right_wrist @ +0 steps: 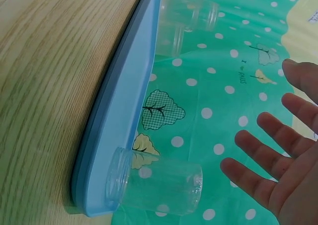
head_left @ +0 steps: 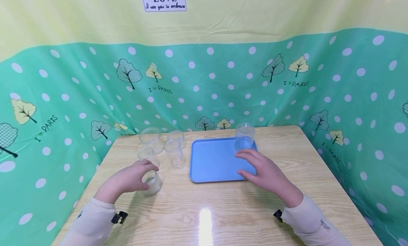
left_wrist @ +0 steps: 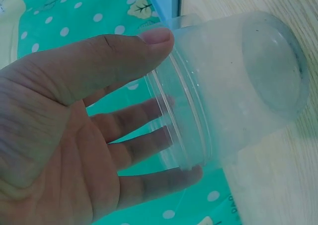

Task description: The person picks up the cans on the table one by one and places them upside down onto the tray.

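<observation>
My left hand (head_left: 134,175) holds a clear plastic jar (head_left: 152,186) by its threaded rim, thumb on one side and fingers on the other. The left wrist view shows this jar's (left_wrist: 228,91) ridged neck toward the palm and its round base against the wooden table. On the right, my right hand (head_left: 264,169) hovers over the near right part of a blue tray (head_left: 216,161), fingers spread and holding nothing. A second clear jar (head_left: 244,134) stands mouth down at the tray's back right corner, apart from that hand; the right wrist view shows its rim on the tray.
Left of the tray stand several more clear jars: a wide one (head_left: 150,137) at the back, a small one (head_left: 176,135) beside it, a narrow one (head_left: 174,154) and another (head_left: 147,153) near my left hand. Green printed cloth (head_left: 220,86) hangs around the table (head_left: 178,210).
</observation>
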Demonstrator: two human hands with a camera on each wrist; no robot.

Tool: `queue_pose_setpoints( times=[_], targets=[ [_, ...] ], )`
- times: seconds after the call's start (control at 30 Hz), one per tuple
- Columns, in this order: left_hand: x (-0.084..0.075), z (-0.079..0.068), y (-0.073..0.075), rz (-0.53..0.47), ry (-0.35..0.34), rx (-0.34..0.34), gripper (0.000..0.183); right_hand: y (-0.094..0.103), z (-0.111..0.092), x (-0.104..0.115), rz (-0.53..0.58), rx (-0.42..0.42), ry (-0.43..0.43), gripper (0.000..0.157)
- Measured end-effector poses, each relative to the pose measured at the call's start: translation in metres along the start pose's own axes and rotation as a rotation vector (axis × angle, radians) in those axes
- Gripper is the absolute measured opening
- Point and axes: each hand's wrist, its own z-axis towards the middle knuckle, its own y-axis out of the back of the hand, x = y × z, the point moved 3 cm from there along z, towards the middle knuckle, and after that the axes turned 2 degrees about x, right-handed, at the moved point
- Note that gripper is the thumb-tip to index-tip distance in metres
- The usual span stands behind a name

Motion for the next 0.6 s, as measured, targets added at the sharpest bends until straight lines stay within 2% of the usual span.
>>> queue_pose_setpoints(
  times=[0.2, 0.43, 0.6],
  targets=[
    [-0.002, 0.0, 0.001, -0.024, -0.033, -0.01, 0.056, 0.002, -0.001, 0.0, -0.005, -0.007, 0.001, 0.053],
    [-0.007, -0.001, 0.007, -0.063, -0.081, -0.053, 0.056, 0.004, 0.0, 0.0, -0.006, -0.01, 0.003, 0.054],
    [-0.012, -0.001, 0.011, -0.084, -0.084, -0.073, 0.057, 0.004, 0.001, 0.0, -0.003, -0.014, 0.004, 0.053]
  ],
)
